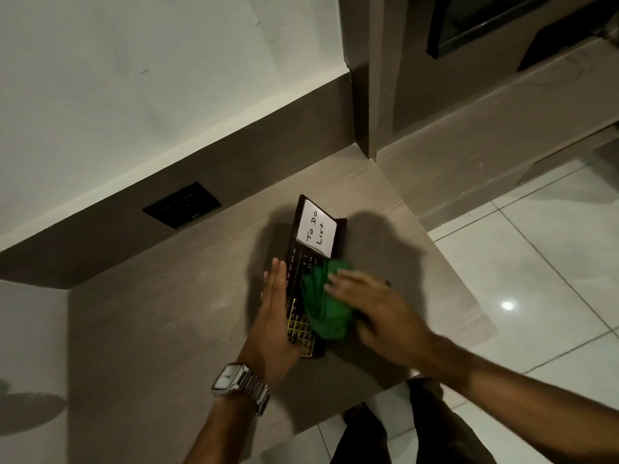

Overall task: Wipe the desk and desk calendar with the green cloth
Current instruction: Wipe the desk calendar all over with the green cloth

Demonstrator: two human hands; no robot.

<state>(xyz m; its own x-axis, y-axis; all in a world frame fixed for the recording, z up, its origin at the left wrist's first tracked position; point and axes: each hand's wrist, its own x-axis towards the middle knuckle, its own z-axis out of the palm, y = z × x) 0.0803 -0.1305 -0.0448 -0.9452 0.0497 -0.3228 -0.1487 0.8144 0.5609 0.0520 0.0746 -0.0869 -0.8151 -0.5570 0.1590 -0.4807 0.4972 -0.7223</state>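
Our left grip point(276, 316) lies flat, fingers straight, against the left edge of the desk calendar point(294, 262). Our right grip point(378, 309), blurred, presses the green cloth point(326, 303) onto the calendar's face, fingers stretched out. The black calendar sits on the surface point(167, 313), with a white "To Do List" note point(316, 231) at its far end.

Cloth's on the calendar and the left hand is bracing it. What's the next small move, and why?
Probably slide the green cloth under the right hand along the desk calendar toward the To Do List note: the cloth covers only the middle, the note end lies bare, and the left hand lies flat along its left edge, steadying it.
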